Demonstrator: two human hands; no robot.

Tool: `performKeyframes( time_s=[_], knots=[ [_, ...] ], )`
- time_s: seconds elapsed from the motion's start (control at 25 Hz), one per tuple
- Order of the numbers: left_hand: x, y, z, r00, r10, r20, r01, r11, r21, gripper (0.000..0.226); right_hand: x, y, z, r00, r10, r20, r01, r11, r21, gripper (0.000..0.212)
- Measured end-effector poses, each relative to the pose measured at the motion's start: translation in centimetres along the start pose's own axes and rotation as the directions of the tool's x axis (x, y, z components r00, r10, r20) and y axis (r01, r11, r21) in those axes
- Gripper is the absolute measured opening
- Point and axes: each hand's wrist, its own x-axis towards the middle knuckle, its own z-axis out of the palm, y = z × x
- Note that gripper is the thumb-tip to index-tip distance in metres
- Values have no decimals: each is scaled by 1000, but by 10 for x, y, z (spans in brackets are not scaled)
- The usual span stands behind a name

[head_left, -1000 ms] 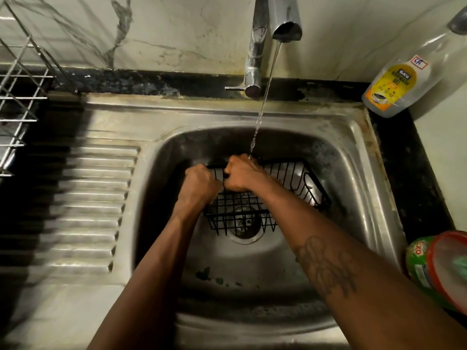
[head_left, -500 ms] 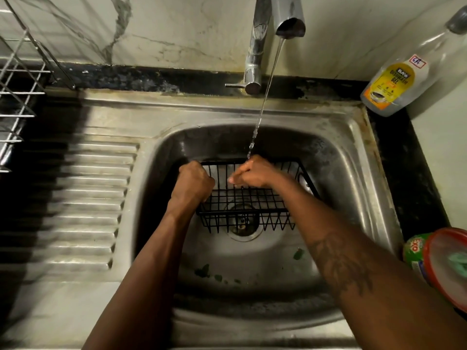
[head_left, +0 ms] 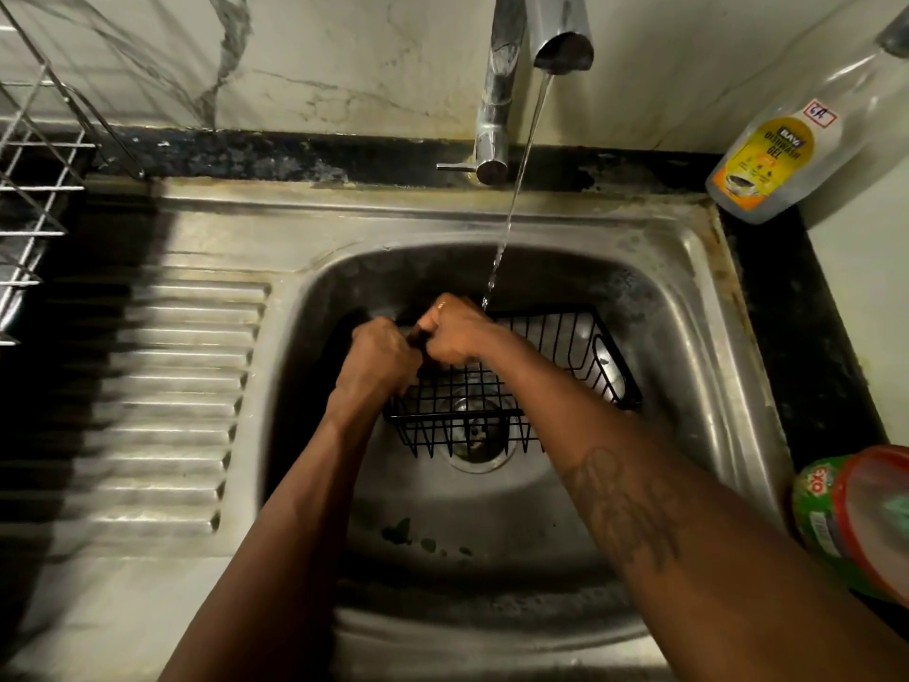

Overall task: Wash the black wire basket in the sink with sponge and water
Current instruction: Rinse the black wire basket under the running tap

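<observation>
1. Head view: the left hand [head_left: 378, 359] was curled round the rim at the left end of the black wire basket [head_left: 556, 337]. The right hand [head_left: 455, 332], touching the left, was closed over the back rim at the same corner. Whether either fist hid a sponge could not be told.
2. The basket sat in the sink [head_left: 688, 287] basin, over the drain [head_left: 474, 452] and nearer the basin's back wall.
3. A thin water stream [head_left: 516, 189] from the tap [head_left: 497, 91] fell just beside the right knuckles.
4. The basket was probably light and stiff, and its wet coated wire slippery. The thicker rim, or the loop at the right end, looked the surest hold.
5. It was an open black rectangle with a grid floor and walls of upright bars.
</observation>
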Motion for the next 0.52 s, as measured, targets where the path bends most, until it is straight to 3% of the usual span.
performKeyframes(
  time_s=[0.08,0.16,0.24,0.36,0.44,0.52],
  knots=[
    [2,-5,-3,999,-24,-30,23,1000,-8,24,-5,31,-11,997,81,4,-81,997,-2,16],
    [1,-10,-6,997,-46,-69,44,998,-39,25,-12,67,-28,967,236,-98,-238,971,-18,15],
    [2,-9,-5,998,-38,-48,37,999,-19,20,-18,82,-36,940,287,-184,-317,934,-165,20],
    [-1,-1,-2,999,-4,-40,3,1000,-12,13,-17,41,-24,983,127,-131,-167,914,-369,24],
    [-5,3,0,998,46,-37,-46,999,5,15,-4,7,-7,997,9,-76,-28,966,-258,23],
    [-4,1,-2,997,49,-53,-49,999,5,18,8,-6,-1,996,4,-94,-9,999,-51,22]
  ],
)
